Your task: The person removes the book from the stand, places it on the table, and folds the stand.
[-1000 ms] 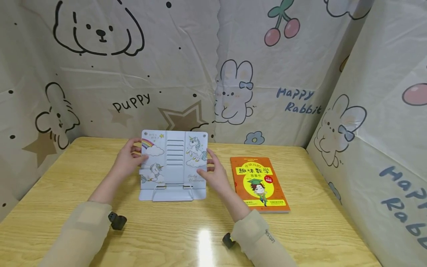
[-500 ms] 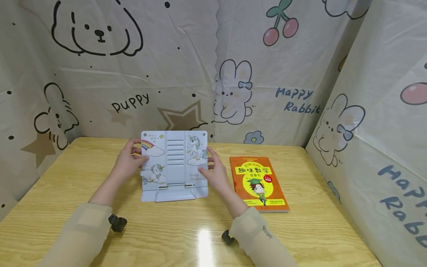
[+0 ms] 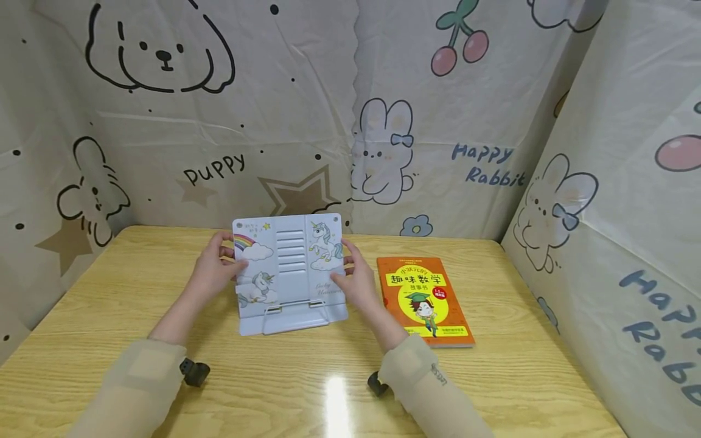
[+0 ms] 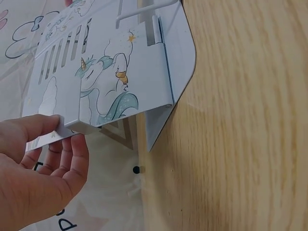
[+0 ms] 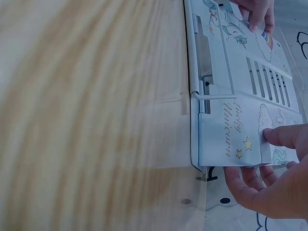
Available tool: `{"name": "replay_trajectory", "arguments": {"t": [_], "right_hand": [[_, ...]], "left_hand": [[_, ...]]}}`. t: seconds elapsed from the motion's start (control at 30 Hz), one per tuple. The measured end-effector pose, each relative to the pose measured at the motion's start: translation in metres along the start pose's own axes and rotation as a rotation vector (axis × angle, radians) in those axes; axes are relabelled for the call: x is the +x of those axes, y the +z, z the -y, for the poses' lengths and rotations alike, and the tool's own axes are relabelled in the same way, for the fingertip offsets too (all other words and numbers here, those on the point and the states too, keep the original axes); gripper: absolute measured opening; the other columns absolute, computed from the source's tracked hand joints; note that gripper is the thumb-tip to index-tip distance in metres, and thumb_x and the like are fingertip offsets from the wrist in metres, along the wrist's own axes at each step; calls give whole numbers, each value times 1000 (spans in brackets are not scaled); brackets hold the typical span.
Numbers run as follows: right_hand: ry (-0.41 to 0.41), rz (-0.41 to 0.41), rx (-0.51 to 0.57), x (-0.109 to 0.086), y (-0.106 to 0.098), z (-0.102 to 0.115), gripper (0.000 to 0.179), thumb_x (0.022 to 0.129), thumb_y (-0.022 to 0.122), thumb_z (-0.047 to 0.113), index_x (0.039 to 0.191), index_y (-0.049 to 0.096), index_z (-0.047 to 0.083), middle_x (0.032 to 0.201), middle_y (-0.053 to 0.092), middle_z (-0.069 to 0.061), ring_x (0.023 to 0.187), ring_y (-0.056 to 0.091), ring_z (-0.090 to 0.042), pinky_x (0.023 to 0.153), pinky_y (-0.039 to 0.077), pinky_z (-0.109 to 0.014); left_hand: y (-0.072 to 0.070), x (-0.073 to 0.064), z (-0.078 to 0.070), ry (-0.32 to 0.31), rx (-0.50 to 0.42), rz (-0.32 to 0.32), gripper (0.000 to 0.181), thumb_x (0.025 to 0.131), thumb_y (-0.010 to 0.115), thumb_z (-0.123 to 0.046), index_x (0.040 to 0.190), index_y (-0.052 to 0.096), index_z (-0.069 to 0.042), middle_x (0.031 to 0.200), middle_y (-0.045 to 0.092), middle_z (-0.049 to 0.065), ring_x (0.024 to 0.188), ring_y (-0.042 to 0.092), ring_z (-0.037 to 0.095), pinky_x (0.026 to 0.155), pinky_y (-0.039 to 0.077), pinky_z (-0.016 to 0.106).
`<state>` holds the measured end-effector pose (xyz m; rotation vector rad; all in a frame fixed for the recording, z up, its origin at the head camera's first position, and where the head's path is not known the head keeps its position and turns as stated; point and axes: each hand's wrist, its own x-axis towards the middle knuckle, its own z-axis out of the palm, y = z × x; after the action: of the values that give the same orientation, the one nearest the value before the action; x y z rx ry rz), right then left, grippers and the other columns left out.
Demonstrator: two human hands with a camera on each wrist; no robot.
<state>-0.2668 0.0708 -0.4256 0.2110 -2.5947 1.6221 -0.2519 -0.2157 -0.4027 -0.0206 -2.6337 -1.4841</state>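
Observation:
A white book stand (image 3: 290,261) with unicorn, cloud and rainbow pictures stands tilted back on the table, its base plate and wire page holder (image 3: 296,319) facing the person. My left hand (image 3: 215,263) pinches its left edge, thumb on the front and fingers behind; the left wrist view shows this grip on the stand (image 4: 110,82) closely. On the opposite edge my right hand (image 3: 356,277) holds on the same way, as the right wrist view shows with the thumb on the front panel (image 5: 216,139). The back of the stand is hidden.
An orange book (image 3: 424,304) with a cartoon figure in a green cap lies flat on the wooden table (image 3: 263,389), right of the stand. A printed cloth (image 3: 306,109) hangs behind the table and along its sides.
Both hands have turned the book stand slightly, and its lower edge has shifted a little to the right and now slants. The orange book has stayed in place.

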Motion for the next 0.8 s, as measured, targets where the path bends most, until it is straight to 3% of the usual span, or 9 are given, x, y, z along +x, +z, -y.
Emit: {"name": "replay_trajectory", "arguments": {"t": [0.8], "right_hand": [[26, 76, -87, 15, -17, -2, 74, 86, 65, 4, 146, 32, 34, 119, 52, -8, 95, 54, -24, 78, 52, -30]], "left_hand": [[16, -16, -9, -16, -47, -34, 50, 88, 65, -6, 128, 36, -3, 100, 56, 20, 76, 61, 21, 66, 59, 38]]}}
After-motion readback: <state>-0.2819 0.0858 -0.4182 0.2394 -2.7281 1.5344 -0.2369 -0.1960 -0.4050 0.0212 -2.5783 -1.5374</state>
